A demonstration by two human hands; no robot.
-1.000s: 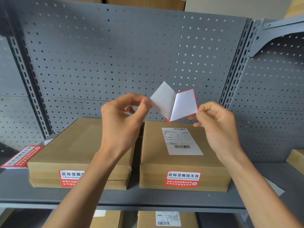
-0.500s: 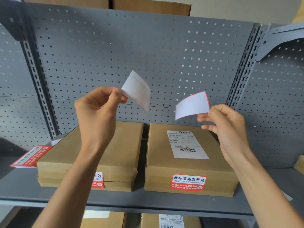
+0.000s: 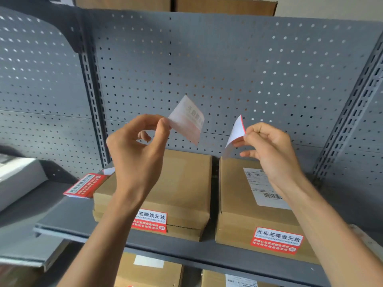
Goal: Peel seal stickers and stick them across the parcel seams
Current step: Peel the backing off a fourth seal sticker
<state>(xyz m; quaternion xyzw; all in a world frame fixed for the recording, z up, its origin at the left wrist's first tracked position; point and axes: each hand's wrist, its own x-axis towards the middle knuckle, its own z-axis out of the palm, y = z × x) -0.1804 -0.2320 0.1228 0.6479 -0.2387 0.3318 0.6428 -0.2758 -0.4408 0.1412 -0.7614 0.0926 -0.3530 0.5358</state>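
My left hand point(image 3: 134, 154) pinches the corner of a white sheet point(image 3: 186, 121) with faint pink print showing through. My right hand point(image 3: 269, 150) pinches a curled white piece with a red edge point(image 3: 235, 135). The two pieces are apart, held up in front of the pegboard. Below them two brown parcels stand side by side on the shelf. The left parcel point(image 3: 182, 183) carries a red seal sticker point(image 3: 151, 221) across its front seam. The right parcel point(image 3: 238, 199) carries another seal sticker point(image 3: 276, 240) on its front.
A stack of red seal stickers point(image 3: 85, 186) lies on the shelf left of the parcels. The right parcel has a white shipping label point(image 3: 261, 187) on top. A grey pegboard point(image 3: 228, 69) backs the shelf point(image 3: 186, 249). More boxes point(image 3: 149, 270) sit on the shelf below.
The two pieces, joined a second ago, have been pulled fully apart. My hands have drawn away from each other. The view has shifted right and tilted.
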